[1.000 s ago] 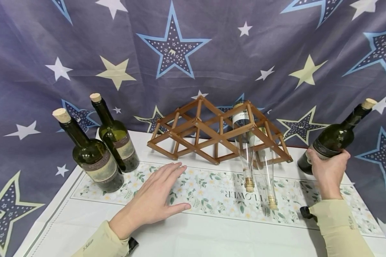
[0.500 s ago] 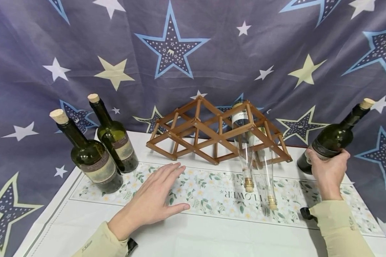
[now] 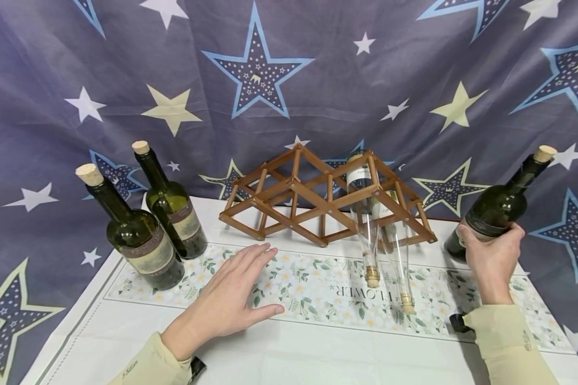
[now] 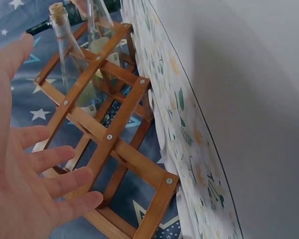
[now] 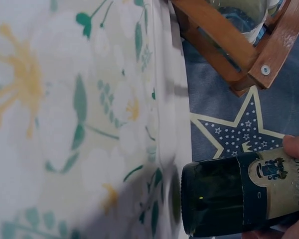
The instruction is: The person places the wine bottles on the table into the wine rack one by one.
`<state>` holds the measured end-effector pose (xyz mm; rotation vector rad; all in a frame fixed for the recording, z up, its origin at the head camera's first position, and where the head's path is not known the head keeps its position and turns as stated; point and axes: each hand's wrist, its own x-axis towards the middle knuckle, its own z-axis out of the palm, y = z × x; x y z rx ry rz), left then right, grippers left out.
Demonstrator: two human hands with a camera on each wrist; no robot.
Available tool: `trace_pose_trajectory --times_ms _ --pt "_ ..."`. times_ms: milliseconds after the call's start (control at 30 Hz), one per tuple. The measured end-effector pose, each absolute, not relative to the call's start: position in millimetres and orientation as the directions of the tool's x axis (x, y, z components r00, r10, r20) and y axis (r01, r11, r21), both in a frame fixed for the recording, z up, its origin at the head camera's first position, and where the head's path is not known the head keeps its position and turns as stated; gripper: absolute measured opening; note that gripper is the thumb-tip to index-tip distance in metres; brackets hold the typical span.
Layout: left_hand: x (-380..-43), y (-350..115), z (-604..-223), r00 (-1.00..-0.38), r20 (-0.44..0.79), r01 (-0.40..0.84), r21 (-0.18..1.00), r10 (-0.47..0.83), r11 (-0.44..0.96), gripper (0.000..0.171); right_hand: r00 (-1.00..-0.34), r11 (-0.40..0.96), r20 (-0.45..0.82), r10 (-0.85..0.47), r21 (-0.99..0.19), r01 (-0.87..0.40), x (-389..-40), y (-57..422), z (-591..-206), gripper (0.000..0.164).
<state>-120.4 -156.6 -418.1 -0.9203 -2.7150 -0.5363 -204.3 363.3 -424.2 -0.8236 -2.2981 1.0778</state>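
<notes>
At the table's right end my right hand [image 3: 494,261] grips a dark green wine bottle [image 3: 496,206] around its label. The corked neck leans to the right. In the right wrist view the bottle's base [image 5: 209,199] is close to the cloth; whether it touches I cannot tell. My left hand [image 3: 228,291] is held out over the flowered cloth with fingers extended and nothing in them. Ahead of it stands a wooden wine rack [image 3: 294,184]. Two clear corked bottles, a left one [image 3: 367,235] and a right one [image 3: 398,248], lie in its right part, necks toward me.
Two green corked bottles, one nearer [image 3: 146,243] and one farther [image 3: 178,214], stand upright on the table's left side. A flowered runner [image 3: 308,289] crosses the white tablecloth [image 3: 318,353]. Behind the rack hangs a star-patterned curtain [image 3: 318,107].
The neck of the bottle in my right hand has shifted slightly left, so it leans a little less. My left hand, the rack and the other bottles look unchanged.
</notes>
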Motion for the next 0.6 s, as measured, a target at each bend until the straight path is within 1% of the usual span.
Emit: trace_pose_trajectory --times_ms 600 --pt "-121 -157 -417 -0.769 0.351 0.629 0.267 0.534 0.731 0.098 -0.685 0.570 0.258 0.681 -0.774 0.276 -186 348 -400 0.099"
